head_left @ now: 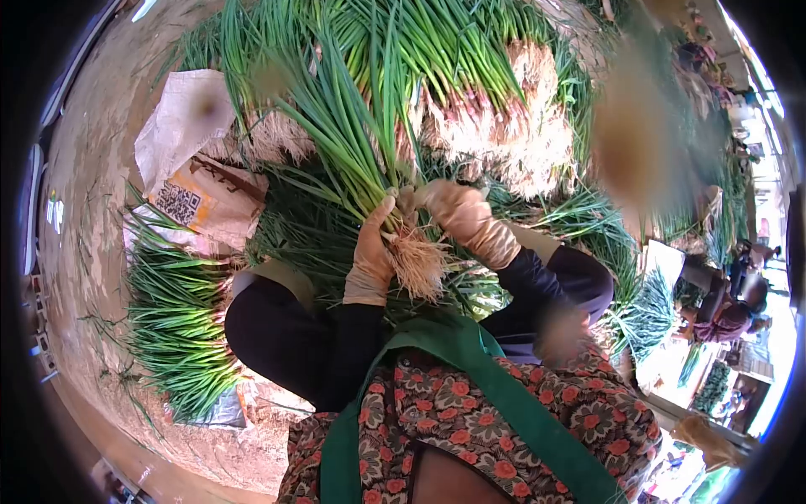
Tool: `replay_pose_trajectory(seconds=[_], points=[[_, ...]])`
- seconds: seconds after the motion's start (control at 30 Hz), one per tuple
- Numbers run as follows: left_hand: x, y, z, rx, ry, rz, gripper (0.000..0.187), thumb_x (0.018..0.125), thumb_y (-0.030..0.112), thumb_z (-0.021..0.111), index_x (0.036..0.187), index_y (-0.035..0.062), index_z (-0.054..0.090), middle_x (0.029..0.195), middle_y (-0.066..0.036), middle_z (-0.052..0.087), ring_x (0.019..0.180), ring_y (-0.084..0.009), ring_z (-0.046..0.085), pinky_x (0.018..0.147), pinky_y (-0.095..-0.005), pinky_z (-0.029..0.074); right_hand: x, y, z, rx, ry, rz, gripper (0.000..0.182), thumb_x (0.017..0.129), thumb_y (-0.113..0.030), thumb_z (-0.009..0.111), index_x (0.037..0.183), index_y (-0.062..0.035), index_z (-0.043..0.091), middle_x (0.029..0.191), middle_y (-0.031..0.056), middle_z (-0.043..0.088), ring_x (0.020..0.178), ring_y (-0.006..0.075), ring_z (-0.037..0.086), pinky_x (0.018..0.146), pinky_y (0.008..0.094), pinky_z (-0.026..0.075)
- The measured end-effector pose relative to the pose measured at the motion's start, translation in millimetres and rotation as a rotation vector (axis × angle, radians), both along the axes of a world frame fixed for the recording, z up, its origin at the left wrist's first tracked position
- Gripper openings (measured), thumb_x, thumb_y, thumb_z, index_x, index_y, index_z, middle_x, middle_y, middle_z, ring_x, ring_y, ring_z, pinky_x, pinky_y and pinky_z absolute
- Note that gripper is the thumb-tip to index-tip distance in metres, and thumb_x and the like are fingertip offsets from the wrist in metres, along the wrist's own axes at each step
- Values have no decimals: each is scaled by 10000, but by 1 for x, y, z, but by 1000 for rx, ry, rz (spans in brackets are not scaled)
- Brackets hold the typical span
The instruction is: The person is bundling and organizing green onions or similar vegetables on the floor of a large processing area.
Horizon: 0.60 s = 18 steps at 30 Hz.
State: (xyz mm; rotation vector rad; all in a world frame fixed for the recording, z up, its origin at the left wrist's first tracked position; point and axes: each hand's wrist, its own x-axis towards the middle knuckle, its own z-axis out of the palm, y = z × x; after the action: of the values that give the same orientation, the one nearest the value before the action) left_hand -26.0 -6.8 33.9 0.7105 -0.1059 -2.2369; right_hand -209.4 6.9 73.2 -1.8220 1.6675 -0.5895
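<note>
Floral top (457, 407); left grip (371, 252) clasping scallion bunch (357, 164); right grip (463, 214) angled inward, hold unclear

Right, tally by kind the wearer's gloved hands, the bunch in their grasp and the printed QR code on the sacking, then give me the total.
Gloved hands, left hand and right hand: 2
Held bunch of green onions: 1
QR code: 1
Total: 4
</note>
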Motion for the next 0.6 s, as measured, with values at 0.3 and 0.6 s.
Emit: replay_pose_trajectory(seconds=[0.3, 0.6], points=[[-6, 10, 22, 5, -64, -6, 177, 920, 238, 583, 1006, 88, 546, 779, -32, 584, 625, -184, 584, 738, -353, 515, 34, -33, -38, 458, -1091, -357, 427, 982, -328, 487, 1273, -16, 517, 1022, 57, 619, 884, 141, 591, 745, 284, 532], [1, 9, 2, -186, 455, 3, 239, 972, 302, 510, 1086, 97, 556, 859, -17, 550, 778, -155, 563, 773, -377, 491, 18, -48, -89, 556, -1775, -181, 233, 984, -253, 466, 1044, -54, 572, 715, 26, 508, 625, 109, 501, 498, 223, 415]])
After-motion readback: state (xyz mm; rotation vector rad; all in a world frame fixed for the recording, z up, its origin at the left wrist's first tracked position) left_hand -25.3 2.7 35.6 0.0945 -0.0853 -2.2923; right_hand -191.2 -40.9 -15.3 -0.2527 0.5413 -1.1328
